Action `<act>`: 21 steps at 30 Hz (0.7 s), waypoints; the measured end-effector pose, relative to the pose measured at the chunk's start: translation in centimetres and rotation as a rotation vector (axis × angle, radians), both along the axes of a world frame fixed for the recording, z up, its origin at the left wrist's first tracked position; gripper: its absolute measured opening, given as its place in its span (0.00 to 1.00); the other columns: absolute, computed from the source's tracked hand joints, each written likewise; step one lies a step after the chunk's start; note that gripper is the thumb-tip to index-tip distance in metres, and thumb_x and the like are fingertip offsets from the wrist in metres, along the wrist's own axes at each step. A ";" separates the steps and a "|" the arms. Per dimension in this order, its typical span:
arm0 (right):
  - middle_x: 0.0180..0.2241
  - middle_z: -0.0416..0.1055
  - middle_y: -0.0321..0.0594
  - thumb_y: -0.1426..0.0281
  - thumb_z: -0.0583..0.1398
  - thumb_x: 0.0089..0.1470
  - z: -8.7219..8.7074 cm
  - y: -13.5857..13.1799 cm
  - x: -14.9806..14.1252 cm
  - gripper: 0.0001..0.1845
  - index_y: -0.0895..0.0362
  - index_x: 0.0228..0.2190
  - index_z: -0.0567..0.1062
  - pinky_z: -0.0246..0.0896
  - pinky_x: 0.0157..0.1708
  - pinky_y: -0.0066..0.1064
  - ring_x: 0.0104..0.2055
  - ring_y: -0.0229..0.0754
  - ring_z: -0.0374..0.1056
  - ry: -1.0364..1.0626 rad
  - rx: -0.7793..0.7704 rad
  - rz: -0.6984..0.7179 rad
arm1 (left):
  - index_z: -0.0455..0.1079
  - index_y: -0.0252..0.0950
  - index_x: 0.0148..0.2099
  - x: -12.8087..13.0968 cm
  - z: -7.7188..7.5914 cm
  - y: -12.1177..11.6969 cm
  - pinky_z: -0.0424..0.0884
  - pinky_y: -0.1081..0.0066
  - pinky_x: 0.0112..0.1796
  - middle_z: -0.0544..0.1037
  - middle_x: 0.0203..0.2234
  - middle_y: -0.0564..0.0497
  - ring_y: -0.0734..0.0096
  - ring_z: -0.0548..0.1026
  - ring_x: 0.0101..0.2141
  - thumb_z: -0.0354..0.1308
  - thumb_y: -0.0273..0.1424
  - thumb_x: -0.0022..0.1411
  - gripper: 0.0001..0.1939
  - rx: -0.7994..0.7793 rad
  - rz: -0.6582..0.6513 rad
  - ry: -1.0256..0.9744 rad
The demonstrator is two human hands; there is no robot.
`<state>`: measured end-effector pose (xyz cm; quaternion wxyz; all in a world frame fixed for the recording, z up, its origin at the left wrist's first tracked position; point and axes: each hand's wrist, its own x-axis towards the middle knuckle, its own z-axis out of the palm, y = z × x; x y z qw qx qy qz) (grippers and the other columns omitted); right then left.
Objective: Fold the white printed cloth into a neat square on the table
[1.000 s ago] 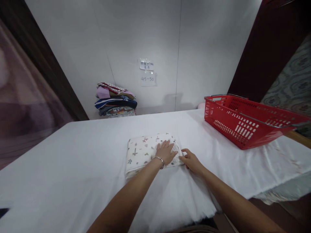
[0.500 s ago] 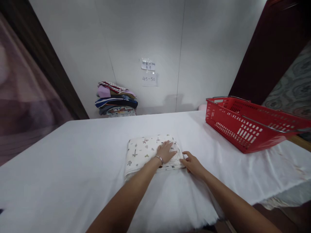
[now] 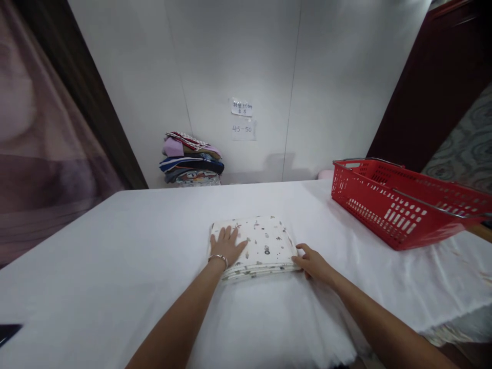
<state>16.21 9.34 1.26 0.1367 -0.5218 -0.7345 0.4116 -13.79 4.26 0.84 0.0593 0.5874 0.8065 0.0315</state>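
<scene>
Head view: beyond the white-covered bench (image 3: 126,246), a stack of folded fabrics (image 3: 190,160). Flat on the bench, a folded white printed cloth (image 3: 265,240); on its left part, left hand (image 3: 227,247), fingers spread wide. At its right edge, right hand (image 3: 314,264), thumb and forefinger touching; cannot tell whether pinching. Farther right, red plastic shopping basket (image 3: 363,190).
</scene>
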 end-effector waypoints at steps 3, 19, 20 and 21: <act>0.27 0.72 0.42 0.59 0.55 0.51 1.7 -0.2 -0.3 0.22 0.57 0.46 0.66 0.57 0.31 0.32 0.29 0.43 0.68 -0.238 0.241 0.031 | 0.43 0.42 0.64 0.1 0.1 0.1 0.36 0.45 0.55 0.41 0.63 0.50 0.53 0.37 0.61 0.30 0.56 0.55 0.39 0.008 0.000 -0.009; 0.63 0.35 0.52 0.48 0.43 0.54 -0.3 6.2 -12.0 0.43 0.67 0.60 0.47 0.25 0.58 0.43 0.64 0.51 0.28 -0.418 0.529 0.223 | 0.42 0.44 0.64 -0.1 -0.1 0.0 0.35 0.45 0.56 0.41 0.63 0.51 0.55 0.38 0.61 0.31 0.56 0.56 0.38 0.032 0.004 -0.025; 0.63 0.35 0.51 0.48 0.42 0.54 -0.7 6.4 -11.7 0.43 0.67 0.60 0.47 0.24 0.58 0.43 0.64 0.51 0.28 -0.432 0.542 0.214 | 0.43 0.44 0.64 -0.1 -0.2 0.1 0.35 0.45 0.56 0.41 0.63 0.51 0.55 0.38 0.61 0.31 0.56 0.56 0.38 0.037 0.001 -0.028; 0.63 0.35 0.51 0.47 0.41 0.54 -1.0 6.5 -11.4 0.43 0.67 0.60 0.47 0.24 0.58 0.43 0.64 0.50 0.28 -0.436 0.555 0.208 | 0.43 0.44 0.64 -0.1 -0.3 0.1 0.35 0.45 0.56 0.41 0.63 0.52 0.55 0.38 0.61 0.31 0.56 0.56 0.38 0.042 0.000 -0.030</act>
